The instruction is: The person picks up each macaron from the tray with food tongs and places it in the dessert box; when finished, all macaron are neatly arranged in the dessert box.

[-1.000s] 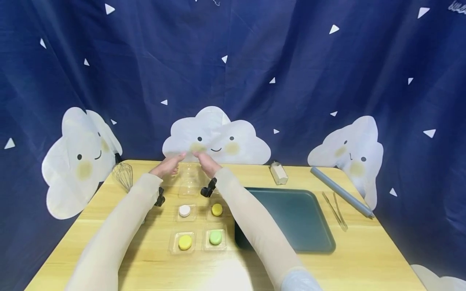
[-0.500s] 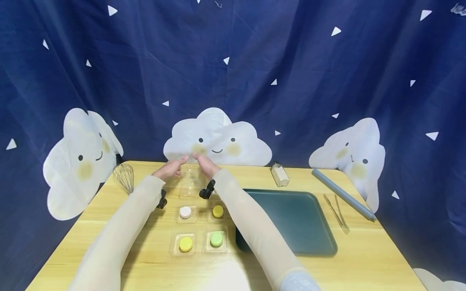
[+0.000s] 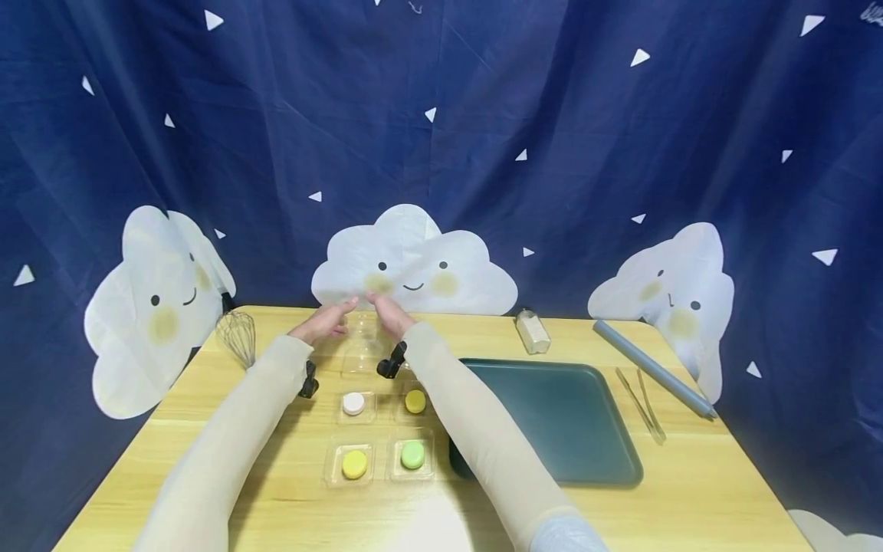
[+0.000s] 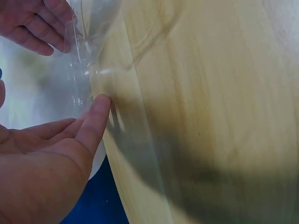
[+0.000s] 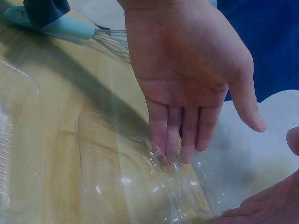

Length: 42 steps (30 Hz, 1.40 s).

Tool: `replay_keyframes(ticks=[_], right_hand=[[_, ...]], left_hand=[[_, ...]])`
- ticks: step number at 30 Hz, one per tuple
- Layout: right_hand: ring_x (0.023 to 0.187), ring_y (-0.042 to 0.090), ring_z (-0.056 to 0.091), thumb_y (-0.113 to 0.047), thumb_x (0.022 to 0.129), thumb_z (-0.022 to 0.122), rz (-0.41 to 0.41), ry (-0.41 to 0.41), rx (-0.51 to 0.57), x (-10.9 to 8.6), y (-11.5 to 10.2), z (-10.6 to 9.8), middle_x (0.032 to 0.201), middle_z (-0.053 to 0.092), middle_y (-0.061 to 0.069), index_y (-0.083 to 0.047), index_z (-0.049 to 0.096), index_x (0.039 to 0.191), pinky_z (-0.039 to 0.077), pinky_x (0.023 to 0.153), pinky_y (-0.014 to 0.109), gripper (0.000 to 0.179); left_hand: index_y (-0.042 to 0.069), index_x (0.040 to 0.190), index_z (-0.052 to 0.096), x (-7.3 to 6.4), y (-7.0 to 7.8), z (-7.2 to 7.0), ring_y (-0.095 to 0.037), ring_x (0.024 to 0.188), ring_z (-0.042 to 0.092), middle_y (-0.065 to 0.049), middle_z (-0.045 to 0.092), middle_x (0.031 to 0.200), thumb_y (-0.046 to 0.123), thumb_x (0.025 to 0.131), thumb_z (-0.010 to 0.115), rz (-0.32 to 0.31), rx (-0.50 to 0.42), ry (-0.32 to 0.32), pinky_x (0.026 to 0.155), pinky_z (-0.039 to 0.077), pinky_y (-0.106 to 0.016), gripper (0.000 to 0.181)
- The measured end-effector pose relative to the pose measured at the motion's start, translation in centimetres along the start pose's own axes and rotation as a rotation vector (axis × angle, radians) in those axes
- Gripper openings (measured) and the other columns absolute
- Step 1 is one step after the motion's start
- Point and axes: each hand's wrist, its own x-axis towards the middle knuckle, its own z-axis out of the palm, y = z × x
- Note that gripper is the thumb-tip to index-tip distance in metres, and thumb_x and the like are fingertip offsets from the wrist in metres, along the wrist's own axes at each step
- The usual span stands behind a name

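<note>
A clear plastic box (image 3: 362, 357) lies beyond the macarons, between my two hands. My left hand (image 3: 321, 322) is at its far left side; in the right wrist view the straight fingers of the left hand (image 5: 191, 70) overlap the box's far edge. Opposite it, my right hand (image 3: 393, 314) holds its fingers extended against the clear plastic, as the left wrist view shows of the right hand (image 4: 39, 25). Nearer the body, a pale pink macaron (image 3: 354, 403), two yellow macarons (image 3: 415, 401) and a green macaron (image 3: 412, 455) sit in small clear trays.
A dark green baking tray (image 3: 545, 422) lies under the right forearm. To its right are metal tongs (image 3: 641, 406) and a grey-blue rod (image 3: 655, 368). A whisk (image 3: 237, 336) is at the left, a small pale bottle (image 3: 533, 333) at the back.
Over the second, my left hand shifts slightly toward the box. The right hand stays nearly in place, and the whole head view drifts a little.
</note>
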Motion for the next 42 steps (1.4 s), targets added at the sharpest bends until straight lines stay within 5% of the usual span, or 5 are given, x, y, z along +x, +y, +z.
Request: replay_keyframes(ticks=[6, 15, 33, 37, 42], right_hand=[[0.158, 0.039, 0.014, -0.047, 0.106, 0.036, 0.0, 0.033, 0.011, -0.5, 0.0, 0.2, 0.172, 0.012, 0.012, -0.011, 0.022, 0.162, 0.012, 0.132, 0.053, 0.068], [0.128, 0.033, 0.061, -0.009, 0.089, 0.073, -0.355, 0.231, -0.284, -2.0, -0.9, 0.1, 0.15, 0.053, 0.018, -0.002, 0.037, 0.154, 0.056, 0.105, 0.041, 0.075], [0.109, 0.027, 0.06, -0.001, 0.079, 0.081, -0.557, 0.143, -0.389, -7.4, -1.8, -5.1, 0.144, 0.048, 0.014, -0.007, 0.043, 0.146, 0.059, 0.084, 0.028, 0.077], [0.102, 0.022, 0.058, -0.002, 0.077, 0.083, -0.786, 0.221, -0.609, -8.7, -1.1, -5.3, 0.134, 0.051, 0.016, -0.003, 0.039, 0.145, 0.056, 0.084, 0.029, 0.081], [0.115, 0.027, 0.057, 0.0, 0.078, 0.08, -1.322, 0.441, -1.06, -9.6, -0.1, -5.9, 0.134, 0.051, 0.02, 0.005, 0.042, 0.139, 0.055, 0.102, 0.032, 0.072]], left_hand=[[-0.006, 0.156, 0.026, -0.7, 0.0, 0.2, -0.019, 0.1, 0.059, -0.03, 0.03, 0.158, 0.051, 0.105, 0.041, 0.007, -0.192, 0.078, 0.106, 0.053, -0.037, 0.078], [-0.005, 0.154, 0.034, -4.0, 3.1, 0.4, -0.002, 0.087, 0.063, -0.023, 0.043, 0.151, 0.038, 0.107, 0.046, 0.172, -0.49, 0.248, 0.099, 0.057, -0.02, 0.064], [-0.004, 0.153, 0.035, -9.5, 6.5, 3.3, -0.004, 0.107, 0.064, -0.027, 0.044, 0.154, 0.034, 0.108, 0.047, 0.413, -0.439, 0.147, 0.096, 0.055, -0.014, 0.06], [-0.002, 0.153, 0.028, -10.0, 6.6, 3.8, -0.007, 0.107, 0.065, -0.02, 0.052, 0.141, 0.034, 0.108, 0.044, 0.39, -0.545, 0.096, 0.095, 0.057, -0.017, 0.06], [-0.005, 0.155, 0.017, -10.2, 6.6, 3.3, -0.02, 0.104, 0.07, -0.018, 0.054, 0.134, 0.057, 0.104, 0.038, 0.272, -0.634, -0.14, 0.101, 0.058, -0.032, 0.083]])
